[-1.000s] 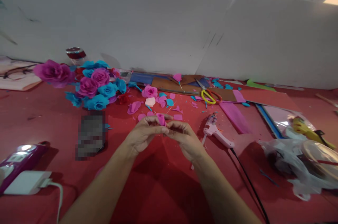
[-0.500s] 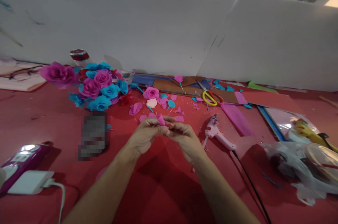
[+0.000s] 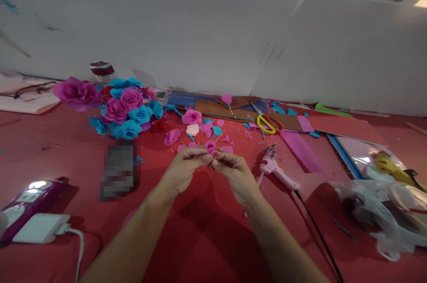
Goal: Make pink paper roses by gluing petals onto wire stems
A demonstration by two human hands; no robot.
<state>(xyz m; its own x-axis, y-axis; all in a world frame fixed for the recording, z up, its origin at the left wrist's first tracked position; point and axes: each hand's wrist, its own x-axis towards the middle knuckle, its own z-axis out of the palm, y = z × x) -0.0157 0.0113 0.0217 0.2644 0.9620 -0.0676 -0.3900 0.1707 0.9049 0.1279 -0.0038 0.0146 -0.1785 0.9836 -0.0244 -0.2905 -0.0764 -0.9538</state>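
Observation:
A small pink paper rosebud (image 3: 210,147), rolled into a cone with its opening up, sits between my fingertips. My left hand (image 3: 187,168) pinches it from the left with thumb and fingers. From the right, my right hand (image 3: 231,169) closes its fingertips at the bud's base, where a thin stem shows only faintly. Loose pink petals (image 3: 172,136) lie just beyond my hands, along with a blue petal (image 3: 217,131) and a finished pink paper rose (image 3: 192,116).
At left stands a bunch of paper roses (image 3: 128,114). A pink glue gun (image 3: 276,171) with a black cord lies right of my hands. Farther back are yellow-and-orange scissors (image 3: 266,123). A plastic bag (image 3: 370,212) is at right, a white charger (image 3: 42,228) at left.
The pink bud has turned from leaning left to standing upright, its rolled opening now showing. Both hands stay together in nearly the same place.

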